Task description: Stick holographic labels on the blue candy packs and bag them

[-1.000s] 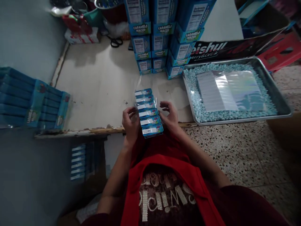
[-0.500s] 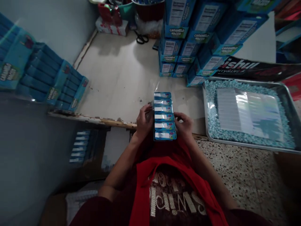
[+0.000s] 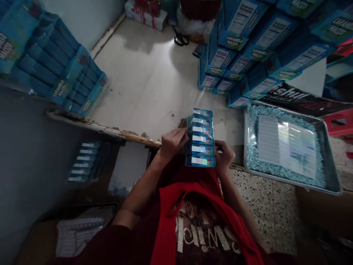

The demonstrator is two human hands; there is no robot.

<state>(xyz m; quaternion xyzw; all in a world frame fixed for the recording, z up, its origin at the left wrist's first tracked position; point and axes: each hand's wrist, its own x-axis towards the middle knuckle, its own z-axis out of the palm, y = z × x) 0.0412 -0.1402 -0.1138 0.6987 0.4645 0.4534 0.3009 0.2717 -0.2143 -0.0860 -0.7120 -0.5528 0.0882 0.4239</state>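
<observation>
A pack of several small blue candy boxes [image 3: 203,139], stacked in a row inside clear plastic wrap, sits over the table's front edge before my body. At its left side, my left hand [image 3: 173,144] has its fingers pressed together against the wrap. My right hand [image 3: 224,156] grips the lower right side with curled fingers, and its fingertips are partly hidden by the pack. A loose flap of the clear wrap [image 3: 200,96] sticks up beyond the pack's far end.
Blue boxes marked "Caramelo Macizo" [image 3: 234,40] are piled at the back right. More wrapped packs [image 3: 59,88] stand at the left. A metal tray [image 3: 292,184] holds pale blue candies and a stack of clear wrappers [image 3: 286,143]. Black scissors [image 3: 180,38] lie at the back.
My view has shifted, so the scene sits differently. The pack has turned slightly, showing more of its left side. My left fingers have moved from beside the pack to pressing on that side.
</observation>
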